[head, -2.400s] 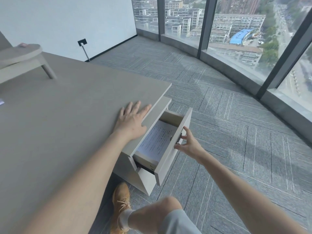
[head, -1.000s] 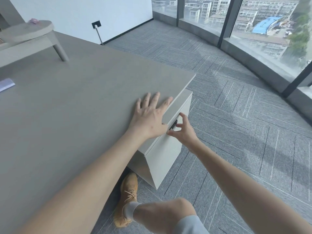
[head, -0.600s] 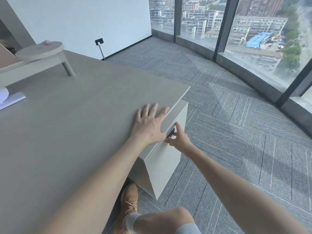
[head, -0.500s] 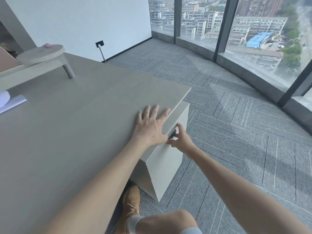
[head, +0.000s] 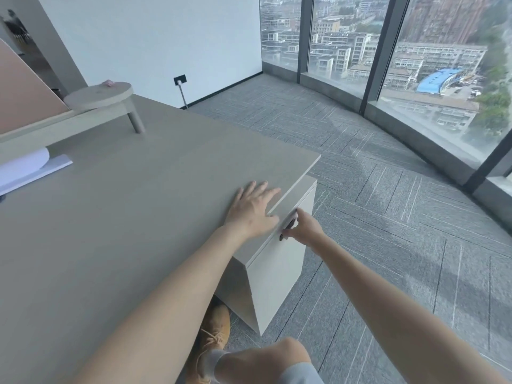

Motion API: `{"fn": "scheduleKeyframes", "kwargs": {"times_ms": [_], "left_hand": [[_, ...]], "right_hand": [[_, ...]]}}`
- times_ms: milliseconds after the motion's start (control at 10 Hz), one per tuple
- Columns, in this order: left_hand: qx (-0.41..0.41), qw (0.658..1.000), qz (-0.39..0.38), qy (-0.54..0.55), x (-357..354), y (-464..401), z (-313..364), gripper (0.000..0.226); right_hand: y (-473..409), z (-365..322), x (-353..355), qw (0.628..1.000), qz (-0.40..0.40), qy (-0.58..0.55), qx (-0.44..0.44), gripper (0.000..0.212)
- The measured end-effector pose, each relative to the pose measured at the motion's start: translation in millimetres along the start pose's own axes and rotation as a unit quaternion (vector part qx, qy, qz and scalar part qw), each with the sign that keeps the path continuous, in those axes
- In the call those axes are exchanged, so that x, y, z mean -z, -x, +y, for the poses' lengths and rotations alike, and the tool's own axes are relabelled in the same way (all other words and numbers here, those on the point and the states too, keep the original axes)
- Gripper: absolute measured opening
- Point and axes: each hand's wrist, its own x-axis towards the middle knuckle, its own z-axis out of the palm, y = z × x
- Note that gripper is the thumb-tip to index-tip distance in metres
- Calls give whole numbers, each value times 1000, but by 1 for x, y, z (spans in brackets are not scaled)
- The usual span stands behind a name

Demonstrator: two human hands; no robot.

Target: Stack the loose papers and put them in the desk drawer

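Note:
The white drawer unit point(head: 279, 270) under the grey desk point(head: 116, 217) has its drawer pushed flush, so the papers inside are hidden. My left hand point(head: 253, 212) lies flat, fingers spread, on the desk's corner above the unit. My right hand point(head: 303, 228) rests against the drawer front with its fingers at the dark handle point(head: 286, 230); whether they grip it I cannot tell.
A white sheet and a paper roll point(head: 25, 167) lie at the desk's far left, below a raised shelf with a round end point(head: 99, 97). My knee point(head: 266, 361) and tan shoe point(head: 213, 336) are beside the unit. Grey carpet point(head: 388, 217) runs to the glass wall.
The drawer, open with printed papers visible 2.4 s ago, was pushed closed by my right hand. Since then both hands have stayed put while the view tilted up.

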Motion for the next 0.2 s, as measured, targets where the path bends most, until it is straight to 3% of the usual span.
{"fn": "scheduleKeyframes", "kwargs": {"times_ms": [200], "left_hand": [[54, 980, 27, 189, 24, 35, -6, 48]], "right_hand": [[25, -33, 34, 996, 10, 75, 50, 69]]}}
